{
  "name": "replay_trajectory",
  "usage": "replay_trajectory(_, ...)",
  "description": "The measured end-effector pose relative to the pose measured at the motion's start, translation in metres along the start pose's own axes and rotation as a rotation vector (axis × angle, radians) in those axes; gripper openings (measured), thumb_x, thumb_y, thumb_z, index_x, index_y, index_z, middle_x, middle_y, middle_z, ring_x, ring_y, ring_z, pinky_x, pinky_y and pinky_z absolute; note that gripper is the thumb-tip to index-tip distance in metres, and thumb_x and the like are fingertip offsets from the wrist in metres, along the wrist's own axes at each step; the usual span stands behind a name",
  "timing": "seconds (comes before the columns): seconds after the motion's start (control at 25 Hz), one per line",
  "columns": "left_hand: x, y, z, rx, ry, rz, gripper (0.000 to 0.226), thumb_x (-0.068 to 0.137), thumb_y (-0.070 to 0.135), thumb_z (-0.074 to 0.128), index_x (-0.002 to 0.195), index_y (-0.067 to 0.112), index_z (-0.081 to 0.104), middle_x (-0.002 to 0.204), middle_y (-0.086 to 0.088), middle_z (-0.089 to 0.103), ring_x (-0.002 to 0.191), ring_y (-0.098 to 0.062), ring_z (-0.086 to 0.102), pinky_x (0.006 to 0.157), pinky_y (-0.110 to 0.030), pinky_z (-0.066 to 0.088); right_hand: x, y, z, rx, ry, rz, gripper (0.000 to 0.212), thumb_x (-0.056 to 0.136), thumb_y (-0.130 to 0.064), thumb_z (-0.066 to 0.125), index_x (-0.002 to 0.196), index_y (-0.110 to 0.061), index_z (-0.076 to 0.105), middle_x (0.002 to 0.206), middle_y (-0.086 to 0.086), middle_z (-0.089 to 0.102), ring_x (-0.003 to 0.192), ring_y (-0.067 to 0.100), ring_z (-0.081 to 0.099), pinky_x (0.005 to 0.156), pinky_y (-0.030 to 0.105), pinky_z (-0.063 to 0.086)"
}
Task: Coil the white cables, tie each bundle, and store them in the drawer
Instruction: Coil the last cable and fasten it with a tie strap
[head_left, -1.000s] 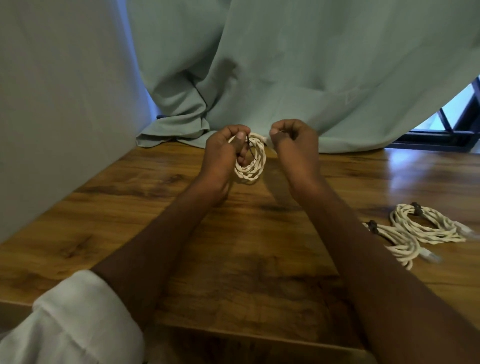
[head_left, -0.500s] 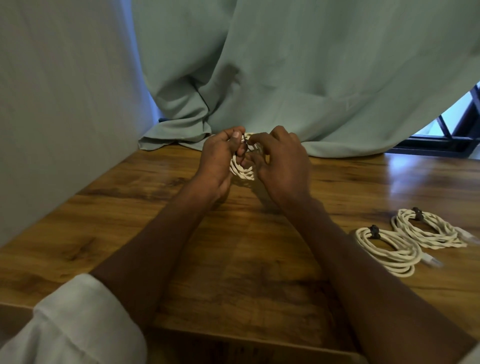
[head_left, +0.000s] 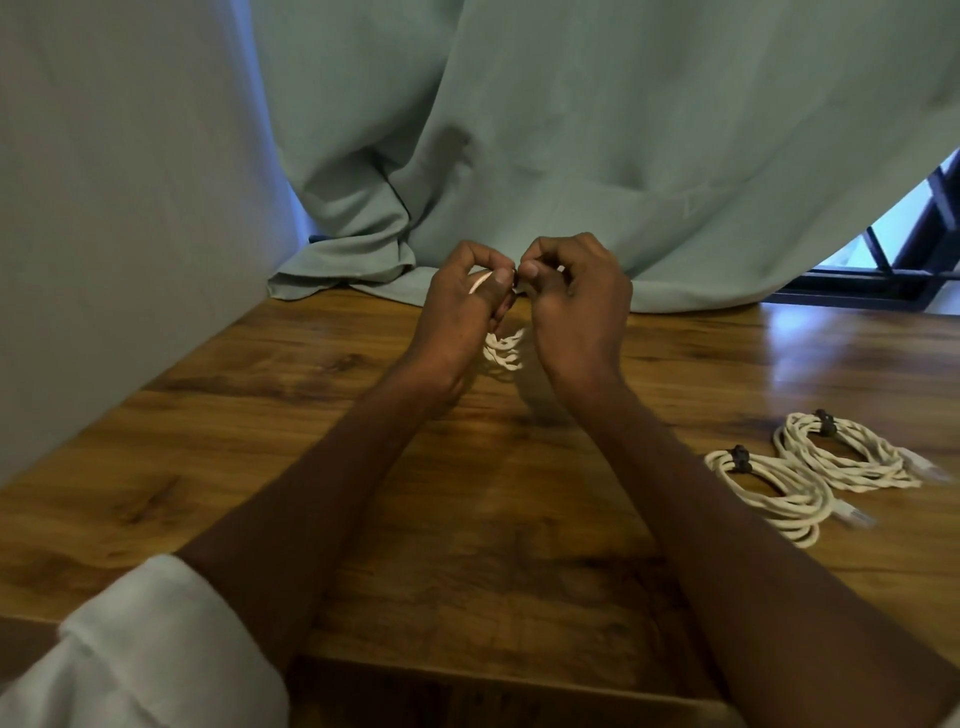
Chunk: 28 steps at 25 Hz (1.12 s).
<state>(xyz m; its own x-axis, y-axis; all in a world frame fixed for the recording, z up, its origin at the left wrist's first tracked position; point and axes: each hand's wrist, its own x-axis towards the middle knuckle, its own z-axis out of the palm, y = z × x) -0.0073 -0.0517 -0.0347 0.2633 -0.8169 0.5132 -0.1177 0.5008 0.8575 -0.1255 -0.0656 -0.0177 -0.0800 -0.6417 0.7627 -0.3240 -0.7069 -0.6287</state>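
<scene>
My left hand (head_left: 462, 306) grips the top of a small white coiled cable (head_left: 505, 349), which hangs between both hands above the wooden table (head_left: 311, 415). My right hand (head_left: 576, 296) is close against it, thumb and fingers pinching at the top of the coil where a dark tie seems to sit; that spot is mostly hidden by fingers. Two more white coils lie flat on the table at the right, each bound by a dark tie: the nearer bundle (head_left: 774, 493) and the farther bundle (head_left: 847, 452). No drawer is in view.
A pale green curtain (head_left: 571, 156) drapes onto the table's far edge. A light wall (head_left: 104, 208) borders the table on the left. A dark window frame (head_left: 909, 260) shows at the far right. The table's near edge (head_left: 467, 680) lies by my forearms.
My hands were apart a second ago, then came together at the coil. Now they are raised slightly, both pinching at its top, and the coil hangs lower between them.
</scene>
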Motion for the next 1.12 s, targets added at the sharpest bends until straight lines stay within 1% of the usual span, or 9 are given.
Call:
replay_trajectory(0.04,-0.001,0.001,0.0,0.046,-0.019,0.037,0.01,0.107,0.013,0.054,0.11,0.005,0.06,0.069,-0.005,0.057,0.062,-0.013,0.05,0.059,-0.032,0.044,0.0,-0.001,-0.001,0.048,0.005,0.047,0.019,0.089,-0.008,0.069,0.083,-0.025,0.074,0.091,-0.008,0.07,0.092,0.018,0.067,0.076,0.038,0.054)
replay_trajectory(0.2,-0.004,0.002,0.001,0.13,-0.076,0.108,0.011,0.107,0.011,0.052,0.115,0.008,0.059,0.073,-0.006,0.062,0.066,-0.016,0.058,0.066,-0.035,0.051,0.003,-0.003,-0.006,0.179,-0.004,0.179,0.015,0.09,-0.006,0.068,0.087,-0.018,0.076,0.091,-0.004,0.074,0.084,0.005,0.069,0.073,0.015,0.051)
replay_trajectory(0.32,-0.005,0.003,0.001,0.125,-0.097,0.119,0.006,0.106,0.008,0.054,0.109,0.009,0.059,0.077,-0.01,0.067,0.07,-0.02,0.064,0.067,-0.037,0.055,0.004,-0.005,-0.009,0.195,0.005,0.199,0.014,0.09,-0.005,0.07,0.086,-0.017,0.077,0.082,-0.008,0.075,0.078,0.004,0.07,0.071,0.017,0.053)
replay_trajectory(0.44,-0.004,0.003,0.001,0.118,-0.02,0.115,0.004,0.102,0.003,0.057,0.103,0.005,0.06,0.078,-0.014,0.07,0.07,-0.02,0.067,0.065,-0.035,0.056,0.001,-0.011,-0.01,0.236,0.015,0.205,0.016,0.085,-0.002,0.075,0.086,-0.018,0.078,0.078,-0.006,0.076,0.076,0.006,0.073,0.071,0.02,0.055)
replay_trajectory(0.6,-0.005,0.004,0.004,0.08,0.045,0.094,0.003,0.1,0.001,0.059,0.102,0.003,0.061,0.078,-0.017,0.072,0.07,-0.019,0.068,0.065,-0.029,0.055,0.0,-0.017,-0.011,0.354,0.065,0.291,0.035,0.083,-0.004,0.083,0.109,-0.02,0.065,0.081,0.0,0.078,0.074,0.006,0.075,0.067,0.019,0.056)
replay_trajectory(0.72,-0.005,0.005,0.007,0.096,0.09,0.087,0.008,0.099,0.001,0.063,0.098,0.009,0.063,0.081,-0.013,0.074,0.074,-0.021,0.073,0.065,-0.029,0.058,-0.004,-0.018,-0.008,0.212,0.09,0.23,0.017,0.085,-0.01,0.082,0.101,-0.014,0.076,0.081,-0.005,0.077,0.07,-0.003,0.07,0.063,0.01,0.051)
replay_trajectory(0.76,-0.005,0.005,0.007,0.114,0.116,0.088,0.009,0.098,0.001,0.065,0.097,0.01,0.064,0.084,-0.012,0.074,0.076,-0.02,0.074,0.065,-0.029,0.059,-0.007,-0.018,-0.007,0.119,0.076,0.169,0.013,0.087,-0.013,0.081,0.1,-0.015,0.08,0.085,-0.007,0.078,0.074,-0.002,0.07,0.067,0.013,0.053)
replay_trajectory(0.88,-0.005,0.008,0.006,0.132,0.177,0.088,0.01,0.094,0.001,0.069,0.096,0.01,0.066,0.089,-0.007,0.074,0.078,-0.014,0.074,0.064,-0.026,0.058,-0.01,-0.015,-0.003,-0.062,0.037,0.046,0.017,0.09,-0.018,0.076,0.105,-0.017,0.083,0.096,-0.005,0.08,0.084,0.009,0.072,0.082,0.035,0.06)
replay_trajectory(1.12,-0.008,0.009,0.008,0.147,0.175,0.103,0.009,0.093,-0.002,0.07,0.097,0.006,0.067,0.088,-0.006,0.073,0.08,-0.012,0.073,0.062,-0.018,0.055,-0.005,-0.014,-0.008,-0.085,-0.074,0.123,0.01,0.09,-0.016,0.072,0.095,-0.016,0.081,0.085,-0.005,0.078,0.078,0.008,0.07,0.077,0.032,0.06)
